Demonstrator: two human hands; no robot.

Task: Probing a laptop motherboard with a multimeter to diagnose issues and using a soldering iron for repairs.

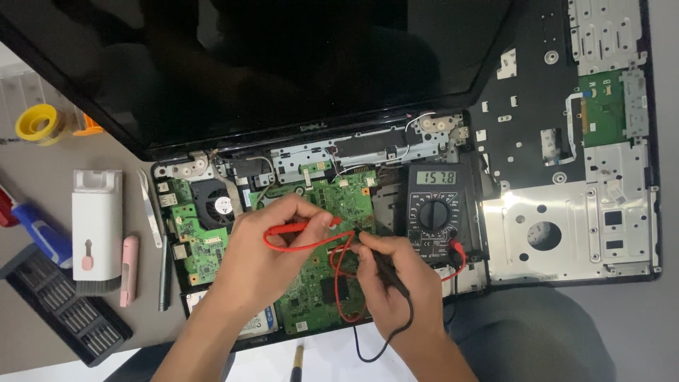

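left hand (265,244): you're pinching the red probe (300,228)
right hand (392,272): gripping the black probe (382,262) on the green board (339,205)
multimeter (436,212): already showing a reading
progress: mid-probing, looks like

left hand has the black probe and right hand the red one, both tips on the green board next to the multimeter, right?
The colours are swapped. In the head view the left hand holds the red probe and the right hand the black probe. Both tips do meet the green board beside the multimeter.
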